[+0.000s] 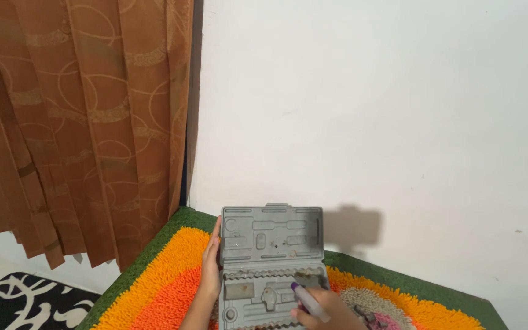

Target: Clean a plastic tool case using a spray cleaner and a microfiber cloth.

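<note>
Fingers of the left hand (210, 269) lie flat and straight along the left edge of an open grey plastic tool case (271, 269), touching its side right where the raised lid meets the base; they press against it rather than curl round it. At the lower edge of the view, the right hand (328, 311) is closed round a purple-tipped tool (308, 301), a pale shaft with a purple end that points up and left over the base of the case. Only part of this hand shows, cut off by the bottom of the frame.

Resting on a shaggy rug (166, 287) of orange and pink pile with a green border, the case has its lid standing upright toward a white wall (374, 110), and its moulded slots face the camera. Just right of the right hand, some small dark items (368, 318) lie on the rug, too blurred to identify. A brown patterned curtain (74, 122) hangs at the left, above a black-and-white mat (25, 302).
</note>
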